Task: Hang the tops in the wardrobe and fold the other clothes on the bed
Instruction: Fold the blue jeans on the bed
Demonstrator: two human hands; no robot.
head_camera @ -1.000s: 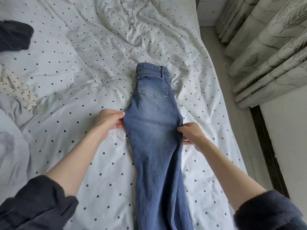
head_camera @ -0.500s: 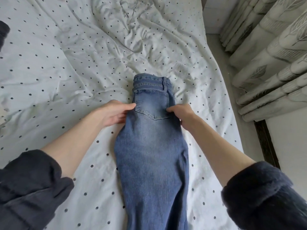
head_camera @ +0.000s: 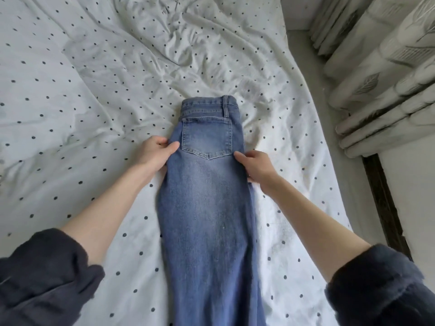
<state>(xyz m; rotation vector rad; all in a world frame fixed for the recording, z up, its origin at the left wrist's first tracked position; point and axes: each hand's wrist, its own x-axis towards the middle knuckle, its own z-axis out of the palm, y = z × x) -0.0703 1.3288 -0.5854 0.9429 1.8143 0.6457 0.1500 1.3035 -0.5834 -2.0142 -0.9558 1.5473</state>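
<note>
The left hand (head_camera: 156,152) is pinching the left edge of the one pair of jeans (head_camera: 209,208), and the right hand (head_camera: 255,167) is gripping its right edge. The jeans are lying lengthwise near the right edge of the bed (head_camera: 94,90), waistband away from the person. Wide bare sheet is lying to their left.

Jeans (head_camera: 207,208): showing mid-blue denim, fading paler down the centre of the leg panel; stitching on the back pocket (head_camera: 206,137) and waistband reading as lighter thread. Bed sheet (head_camera: 94,90): showing white with a scatter of small dark dots, looking greyish in the creases. Sleeves (head_camera: 42,274): both showing dark charcoal, slightly fuzzy. Curtain (head_camera: 381,74): showing off-white to pale grey with a grey leaf print. Floor strip (head_camera: 348,184) beside the bed reading pale grey; a dark brown, near-black band (head_camera: 386,208) running along it.
</note>
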